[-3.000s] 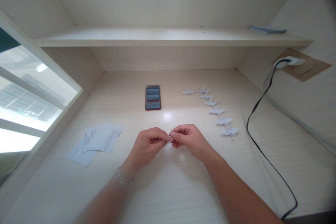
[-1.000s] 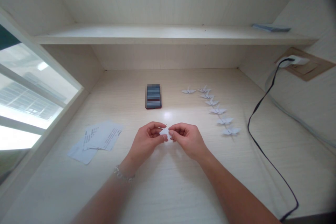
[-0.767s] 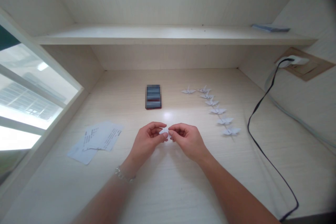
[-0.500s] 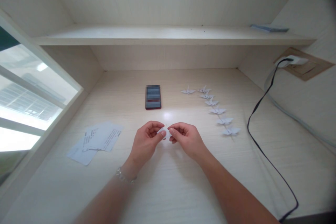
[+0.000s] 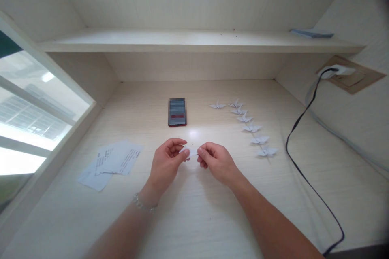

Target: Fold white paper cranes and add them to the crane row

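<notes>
Between my two hands is a small folded piece of white paper (image 5: 192,152), held just above the desk. My left hand (image 5: 169,159) pinches its left side between thumb and fingers, with a bracelet round the wrist. At the paper's right end, my right hand (image 5: 215,159) grips with thumb and forefinger, the other fingers curled under. Fingers hide part of the paper, so its exact folded shape is unclear. To the right, several white paper cranes (image 5: 251,128) stand in a curved line on the desk.
A phone (image 5: 177,112) lies beyond my hands. Printed paper sheets (image 5: 110,162) overlap at the left. A black cable (image 5: 299,123) runs from the wall socket (image 5: 352,73) down the right side. Above the back of the desk is a shelf (image 5: 194,40) with a flat bluish item (image 5: 312,32).
My hands have drawn slightly apart, the left shifting a little left and the right a little right. More of the white paper shows between them.
</notes>
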The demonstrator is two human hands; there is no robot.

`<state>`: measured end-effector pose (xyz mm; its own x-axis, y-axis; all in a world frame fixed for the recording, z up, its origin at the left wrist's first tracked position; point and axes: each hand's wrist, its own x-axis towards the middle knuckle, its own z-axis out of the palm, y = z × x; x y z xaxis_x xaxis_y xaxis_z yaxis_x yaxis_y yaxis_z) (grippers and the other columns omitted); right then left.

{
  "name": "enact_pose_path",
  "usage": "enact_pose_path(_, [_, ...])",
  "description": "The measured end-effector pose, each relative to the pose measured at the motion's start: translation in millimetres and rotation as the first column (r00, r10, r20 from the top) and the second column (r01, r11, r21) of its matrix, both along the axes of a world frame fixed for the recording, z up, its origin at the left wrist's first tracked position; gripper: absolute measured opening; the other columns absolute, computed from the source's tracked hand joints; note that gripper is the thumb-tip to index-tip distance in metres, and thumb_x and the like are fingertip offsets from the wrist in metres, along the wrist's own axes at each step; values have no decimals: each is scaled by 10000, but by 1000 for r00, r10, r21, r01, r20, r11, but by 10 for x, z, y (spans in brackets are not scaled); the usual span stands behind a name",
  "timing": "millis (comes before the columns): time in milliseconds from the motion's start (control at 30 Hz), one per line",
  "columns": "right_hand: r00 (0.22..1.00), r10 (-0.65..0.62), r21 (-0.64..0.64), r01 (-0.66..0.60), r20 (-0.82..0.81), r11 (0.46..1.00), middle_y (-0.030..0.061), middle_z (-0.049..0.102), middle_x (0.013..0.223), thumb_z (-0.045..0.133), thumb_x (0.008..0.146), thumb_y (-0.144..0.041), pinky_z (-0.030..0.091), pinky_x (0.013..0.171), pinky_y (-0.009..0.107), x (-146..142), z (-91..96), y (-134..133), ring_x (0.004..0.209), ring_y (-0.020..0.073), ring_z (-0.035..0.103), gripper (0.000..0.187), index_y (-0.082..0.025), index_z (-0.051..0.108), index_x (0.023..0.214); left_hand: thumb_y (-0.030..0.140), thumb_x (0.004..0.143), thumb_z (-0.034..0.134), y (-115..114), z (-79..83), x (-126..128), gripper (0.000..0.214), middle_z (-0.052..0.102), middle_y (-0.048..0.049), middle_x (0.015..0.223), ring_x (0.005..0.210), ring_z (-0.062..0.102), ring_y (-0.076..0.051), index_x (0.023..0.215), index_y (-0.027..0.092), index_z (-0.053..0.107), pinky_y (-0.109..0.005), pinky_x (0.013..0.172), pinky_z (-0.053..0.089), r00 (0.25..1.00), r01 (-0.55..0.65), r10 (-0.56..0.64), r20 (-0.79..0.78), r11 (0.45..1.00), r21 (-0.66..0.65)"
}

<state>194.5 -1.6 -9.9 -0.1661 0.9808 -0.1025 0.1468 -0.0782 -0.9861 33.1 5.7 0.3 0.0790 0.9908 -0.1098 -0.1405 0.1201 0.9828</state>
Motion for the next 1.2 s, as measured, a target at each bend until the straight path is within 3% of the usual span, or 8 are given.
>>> enact_pose_path(133, [989, -1, -78, -11, -149, 997, 35, 618, 682, 486, 821, -434, 454, 531, 242, 23, -6, 37, 564, 117, 560, 305, -151, 585, 768, 204, 648, 705, 10, -9, -13, 292, 593, 16, 677, 603, 555, -92, 904, 138, 582, -241, 600, 519, 1000, -23, 23, 7, 1000, -12])
enact_pose_path(300, [999, 17, 15, -17, -38, 1000, 29, 621, 687, 551, 792, -385, 460, 584, 250, 12, 27, 17, 603, 120, 558, 237, -157, 601, 755, 217, 641, 711, 15, -6, -24, 301, 596, 17, 664, 602, 562, -98, 906, 135, 592, -257, 619, 522, 1000, -13, 14, 7, 1000, -26])
enact_pose_path(500, [973, 25, -100, -49, -229, 994, 25, 612, 660, 572, 772, -373, 452, 530, 242, -9, 36, 25, 544, 109, 549, 232, -148, 567, 711, 209, 652, 705, -1, 12, -14, 298, 616, 11, 695, 617, 585, -106, 920, 148, 588, -245, 621, 500, 1000, 10, -10, 14, 1000, 19])
enact_pose_path(733, [1000, -8, 32, 8, -25, 999, 9, 601, 624, 522, 814, -337, 433, 545, 238, -58, 45, -12, 552, 113, 540, 199, -163, 578, 736, 220, 670, 692, -32, 22, 17, 273, 631, -10, 684, 626, 589, -113, 913, 140, 595, -223, 602, 468, 997, 35, -31, -71, 998, 48])
enact_pose_path(967, [986, 2, 135, -25, 166, 990, 2, 590, 606, 505, 822, -285, 376, 511, 221, -43, 104, -58, 548, 110, 512, 184, -173, 594, 707, 291, 712, 649, -23, 38, 14, 187, 647, -45, 676, 625, 592, -143, 787, 120, 640, -257, 602, 471, 976, 157, -161, -145, 987, -36])
enact_pose_path(1100, [989, 35, 116, -52, 144, 992, -5, 579, 593, 517, 809, -265, 380, 502, 217, -46, 120, -53, 540, 108, 517, 163, -173, 587, 693, 302, 720, 639, -11, 51, 4, 182, 637, -40, 633, 603, 576, -136, 689, 123, 640, -249, 590, 451, 970, 171, -175, -171, 985, -35])
enact_pose_path(1200, [996, 54, 38, -56, 65, 998, 2, 593, 606, 526, 799, -280, 398, 492, 216, -38, 103, -30, 531, 109, 531, 163, -168, 582, 694, 315, 726, 631, 10, 40, -20, 196, 640, -45, 640, 600, 575, -135, 699, 122, 651, -256, 599, 457, 971, 217, -224, -88, 973, -82])
